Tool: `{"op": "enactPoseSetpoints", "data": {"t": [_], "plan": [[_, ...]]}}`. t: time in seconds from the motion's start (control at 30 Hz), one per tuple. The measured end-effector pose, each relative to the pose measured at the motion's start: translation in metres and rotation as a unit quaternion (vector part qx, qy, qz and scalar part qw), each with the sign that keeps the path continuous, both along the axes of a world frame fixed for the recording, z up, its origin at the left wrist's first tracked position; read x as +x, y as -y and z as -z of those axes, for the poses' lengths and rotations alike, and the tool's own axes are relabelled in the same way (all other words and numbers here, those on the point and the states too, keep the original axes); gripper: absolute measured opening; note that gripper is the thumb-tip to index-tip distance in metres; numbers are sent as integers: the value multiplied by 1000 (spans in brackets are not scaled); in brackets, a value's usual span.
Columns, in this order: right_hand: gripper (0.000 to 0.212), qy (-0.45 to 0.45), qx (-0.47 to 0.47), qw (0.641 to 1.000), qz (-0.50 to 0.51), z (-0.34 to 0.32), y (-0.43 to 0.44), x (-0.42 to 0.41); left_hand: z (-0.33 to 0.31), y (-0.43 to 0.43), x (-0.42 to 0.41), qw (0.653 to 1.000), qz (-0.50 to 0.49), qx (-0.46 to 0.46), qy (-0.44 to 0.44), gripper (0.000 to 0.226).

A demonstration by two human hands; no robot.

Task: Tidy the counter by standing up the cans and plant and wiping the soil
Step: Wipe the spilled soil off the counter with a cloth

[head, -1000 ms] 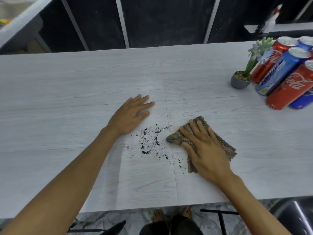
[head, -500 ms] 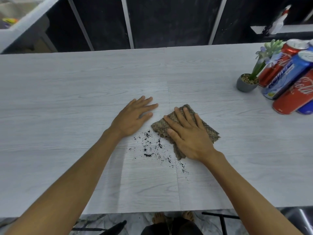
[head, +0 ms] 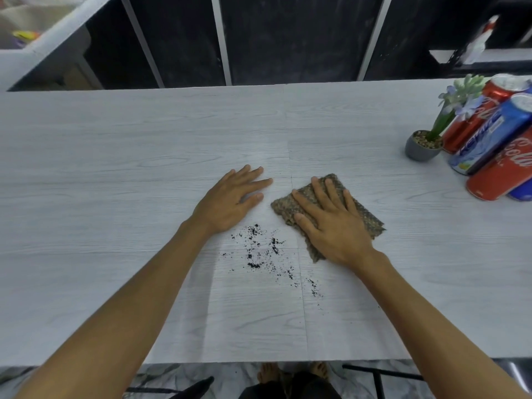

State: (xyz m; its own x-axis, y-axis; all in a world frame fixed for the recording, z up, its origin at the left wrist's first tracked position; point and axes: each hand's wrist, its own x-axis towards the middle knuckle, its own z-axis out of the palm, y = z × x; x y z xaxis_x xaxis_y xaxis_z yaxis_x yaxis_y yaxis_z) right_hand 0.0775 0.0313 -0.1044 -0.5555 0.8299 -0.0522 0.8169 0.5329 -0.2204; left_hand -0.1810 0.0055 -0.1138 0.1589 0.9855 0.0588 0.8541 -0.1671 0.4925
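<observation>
My right hand [head: 331,223] lies flat, fingers spread, pressing a brown speckled cloth [head: 364,214] onto the white wood-grain counter [head: 115,197]. Dark soil crumbs [head: 259,249] are scattered just left of and below the cloth. My left hand [head: 230,201] rests flat and empty on the counter, just above the soil. At the far right a small plant in a grey pot [head: 421,146] stands upright. Beside it stand several red and blue cans [head: 489,133].
The counter's near edge runs along the bottom, with bare feet [head: 293,372] and a dark stool frame [head: 377,378] below it. Dark panels with pale posts stand behind the far edge. A spray bottle [head: 480,41] stands on a shelf at the upper right.
My right hand slid the cloth away from me and leftward, above the soil patch, then slightly back to the right. My left hand stayed put on the counter.
</observation>
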Motion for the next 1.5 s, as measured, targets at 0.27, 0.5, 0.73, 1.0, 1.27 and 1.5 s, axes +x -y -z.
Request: {"op": "enactPoseSetpoints", "data": {"t": [0.27, 0.5, 0.73, 1.0, 1.27, 1.5], "plan": [[62, -7, -11, 999, -53, -3, 19, 8, -1, 0, 0, 1000, 0, -1, 1, 42], [64, -4, 0, 999, -41, -1, 30, -13, -1, 1, 1, 1000, 4, -2, -9, 44], [68, -55, -4, 998, -10, -4, 5, 19, -4, 7, 2, 1000, 4, -6, -7, 44], [59, -65, -3, 998, 5, -1, 51, 62, -12, 55, -15, 999, -42, 10, 21, 43], [46, -286, -134, 947, 54, -14, 87, 39, 0, 88, -24, 997, -68, 4, -46, 47], [55, -39, -2, 999, 1, -1, 103, 31, -1, 88, -23, 996, -78, 6, -43, 49]]}}
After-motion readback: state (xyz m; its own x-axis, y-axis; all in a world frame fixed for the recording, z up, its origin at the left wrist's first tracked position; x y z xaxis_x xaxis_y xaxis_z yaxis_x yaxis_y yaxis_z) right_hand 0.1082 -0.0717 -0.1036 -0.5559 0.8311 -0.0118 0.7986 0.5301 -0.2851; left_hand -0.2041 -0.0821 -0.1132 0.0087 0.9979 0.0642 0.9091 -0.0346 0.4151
